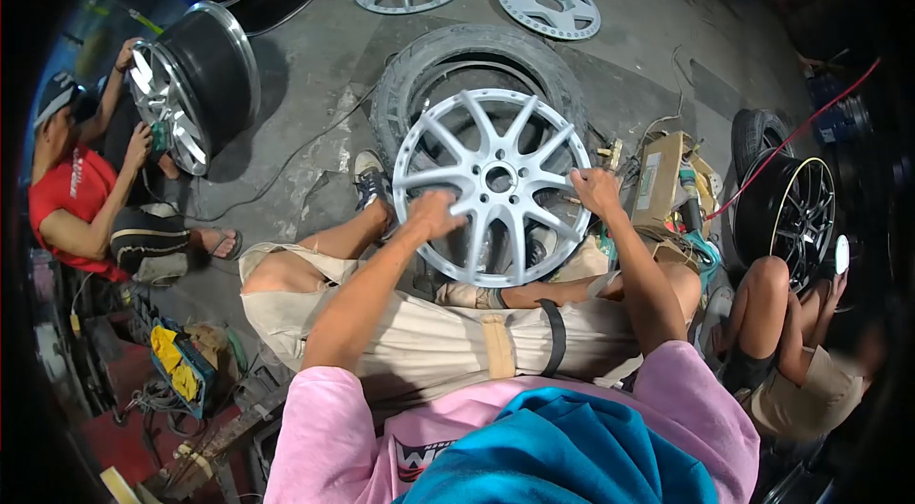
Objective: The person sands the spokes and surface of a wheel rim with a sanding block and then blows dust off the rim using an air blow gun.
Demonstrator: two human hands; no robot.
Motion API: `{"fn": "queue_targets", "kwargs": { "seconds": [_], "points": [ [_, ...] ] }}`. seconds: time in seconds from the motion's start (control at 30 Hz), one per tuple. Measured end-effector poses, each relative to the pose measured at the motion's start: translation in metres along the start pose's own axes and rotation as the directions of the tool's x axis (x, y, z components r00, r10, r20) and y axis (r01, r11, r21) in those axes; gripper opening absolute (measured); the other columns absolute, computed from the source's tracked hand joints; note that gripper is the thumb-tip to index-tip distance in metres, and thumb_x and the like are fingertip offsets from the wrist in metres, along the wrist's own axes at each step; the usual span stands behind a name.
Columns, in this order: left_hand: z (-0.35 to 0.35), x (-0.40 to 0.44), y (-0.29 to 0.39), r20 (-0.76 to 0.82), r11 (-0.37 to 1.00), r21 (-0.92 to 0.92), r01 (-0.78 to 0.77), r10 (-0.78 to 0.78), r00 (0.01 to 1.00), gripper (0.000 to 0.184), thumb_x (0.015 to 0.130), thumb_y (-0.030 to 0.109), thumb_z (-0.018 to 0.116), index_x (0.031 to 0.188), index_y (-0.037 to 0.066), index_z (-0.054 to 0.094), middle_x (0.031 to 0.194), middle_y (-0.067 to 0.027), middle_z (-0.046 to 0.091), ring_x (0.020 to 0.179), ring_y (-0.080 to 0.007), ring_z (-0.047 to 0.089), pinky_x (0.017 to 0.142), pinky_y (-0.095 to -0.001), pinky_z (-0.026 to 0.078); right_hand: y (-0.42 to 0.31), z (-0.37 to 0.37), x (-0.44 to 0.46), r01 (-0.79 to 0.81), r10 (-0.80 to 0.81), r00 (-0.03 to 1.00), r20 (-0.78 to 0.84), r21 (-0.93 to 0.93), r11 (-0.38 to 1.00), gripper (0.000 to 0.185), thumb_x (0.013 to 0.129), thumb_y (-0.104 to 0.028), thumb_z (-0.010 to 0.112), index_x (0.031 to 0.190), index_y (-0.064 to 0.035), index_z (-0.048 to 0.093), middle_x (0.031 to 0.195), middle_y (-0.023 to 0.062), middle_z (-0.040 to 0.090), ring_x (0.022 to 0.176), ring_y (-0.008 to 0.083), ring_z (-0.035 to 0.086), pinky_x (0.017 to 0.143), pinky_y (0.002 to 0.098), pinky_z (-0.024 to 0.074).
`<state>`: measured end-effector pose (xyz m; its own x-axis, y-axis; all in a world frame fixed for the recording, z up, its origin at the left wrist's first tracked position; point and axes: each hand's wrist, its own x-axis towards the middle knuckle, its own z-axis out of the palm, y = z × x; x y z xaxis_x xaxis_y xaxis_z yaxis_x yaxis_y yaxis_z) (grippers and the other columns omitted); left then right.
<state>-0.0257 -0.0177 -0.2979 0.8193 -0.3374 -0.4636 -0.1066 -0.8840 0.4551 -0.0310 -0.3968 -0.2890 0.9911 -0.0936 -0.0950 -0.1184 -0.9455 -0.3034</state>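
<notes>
A pale grey multi-spoke wheel face lies in front of my lap, tilted on a worn tyre. My left hand rests at its left side, fingers curled over the rim and lower left spokes. On the opposite side my right hand is closed at the outer end of a right spoke, touching the rim. Its fingertips are partly hidden, and I cannot make out whether something small is in them. Through the spokes, parts of my legs and the floor show.
Several grey wheel faces lie on the floor ahead. At left, a person in red works on a wheel. A cardboard box with tools stands right, near a black wheel and another seated person. A cable crosses the floor.
</notes>
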Motion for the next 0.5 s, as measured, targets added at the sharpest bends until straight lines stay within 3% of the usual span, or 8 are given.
{"fn": "queue_targets", "kwargs": {
  "seconds": [0.03,0.07,0.1,0.13,0.2,0.37,0.43,0.5],
  "points": [
    [-0.017,0.005,0.003,-0.007,1.000,-0.016,0.024,-0.024,1.000,0.051,0.081,0.044,0.085,0.119,0.011,0.076,0.119,-0.0217,0.075,0.115,-0.0409,0.070,0.102,-0.0497,0.054,0.009,-0.002,-0.009,-0.045,0.039,0.996,0.075,0.085,0.995,0.052,0.101,-0.048,0.054,0.092,-0.0038,0.079,0.090,0.0235,0.076,0.089,0.0480,0.071,0.078,0.0502,0.0537],
    [-0.029,0.009,0.006,-0.044,0.997,-0.047,0.068,-0.070,0.997,0.051,0.078,0.043,0.087,0.116,0.011,0.077,0.118,-0.0213,0.076,0.115,-0.0403,0.070,0.101,-0.0493,0.055,0.019,0.002,-0.016,-0.047,0.032,0.995,0.091,0.173,0.984,0.053,0.102,-0.048,0.056,0.091,0.0000,0.076,0.080,0.0233,0.074,0.074,0.0414,0.070,0.072,0.0443,0.0529],
    [-0.038,0.016,0.007,-0.082,0.991,-0.080,0.111,-0.118,0.990,0.050,0.076,0.043,0.089,0.113,0.011,0.079,0.116,-0.0208,0.076,0.114,-0.0397,0.071,0.100,-0.0488,0.055,0.022,0.001,-0.024,-0.051,0.038,0.996,0.086,0.162,0.985,0.053,0.102,-0.048,0.056,0.091,0.0000,0.076,0.080,0.0233,0.074,0.074,0.0414,0.070,0.072,0.0443,0.0529],
    [-0.040,0.028,0.000,-0.167,0.996,-0.081,0.037,-0.050,0.985,0.050,0.075,0.041,0.090,0.114,0.010,0.079,0.118,-0.0209,0.076,0.114,-0.0394,0.071,0.099,-0.0484,0.056,0.021,0.001,-0.030,-0.105,0.064,0.989,0.134,0.332,0.938,0.051,0.102,-0.047,0.058,0.091,0.0004,0.075,0.077,0.0225,0.071,0.071,0.0348,0.066,0.072,0.0423,0.0521],
    [-0.048,0.056,-0.014,-0.042,0.997,-0.055,0.059,-0.061,0.997,0.053,0.073,0.039,0.093,0.114,0.009,0.079,0.121,-0.0221,0.075,0.117,-0.0392,0.070,0.101,-0.0476,0.055,0.012,0.002,-0.038,-0.147,0.079,0.985,0.153,0.508,0.849,0.047,0.102,-0.042,0.062,0.093,0.0025,0.073,0.073,0.0186,0.068,0.068,0.0207,0.058,0.072,0.0388,0.0508],
    [-0.074,0.074,-0.017,-0.006,0.999,0.029,0.039,-0.039,0.999,0.058,0.068,0.038,0.095,0.115,0.008,0.078,0.121,-0.0212,0.075,0.119,-0.0381,0.069,0.102,-0.0461,0.056,-0.012,0.002,-0.028,-0.008,-0.023,0.997,0.077,0.381,0.925,0.040,0.104,-0.033,0.060,0.102,0.0036,0.076,0.085,0.0158,0.075,0.077,0.0242,0.068,0.078,0.0390,0.0534],
    [-0.076,0.076,-0.017,0.021,0.999,0.042,-0.027,0.026,0.999,0.060,0.067,0.038,0.094,0.116,0.008,0.077,0.119,-0.0203,0.076,0.114,-0.0388,0.071,0.100,-0.0468,0.056,-0.034,-0.020,-0.019,0.110,-0.101,0.994,-0.044,0.418,0.902,0.033,0.102,-0.028,0.060,0.108,0.0002,0.076,0.094,0.0233,0.073,0.088,0.0432,0.070,0.082,0.0469,0.0545],
    [-0.068,0.076,-0.022,0.026,0.991,0.087,-0.105,0.103,0.994,0.060,0.072,0.041,0.088,0.120,0.007,0.077,0.116,-0.0226,0.076,0.113,-0.0398,0.071,0.100,-0.0466,0.056,-0.067,-0.040,-0.006,0.174,-0.128,0.984,-0.127,0.484,0.858,0.026,0.103,-0.019,0.060,0.106,0.0009,0.076,0.093,0.0208,0.071,0.088,0.0406,0.067,0.082,0.0476,0.0532]
  ]
}}
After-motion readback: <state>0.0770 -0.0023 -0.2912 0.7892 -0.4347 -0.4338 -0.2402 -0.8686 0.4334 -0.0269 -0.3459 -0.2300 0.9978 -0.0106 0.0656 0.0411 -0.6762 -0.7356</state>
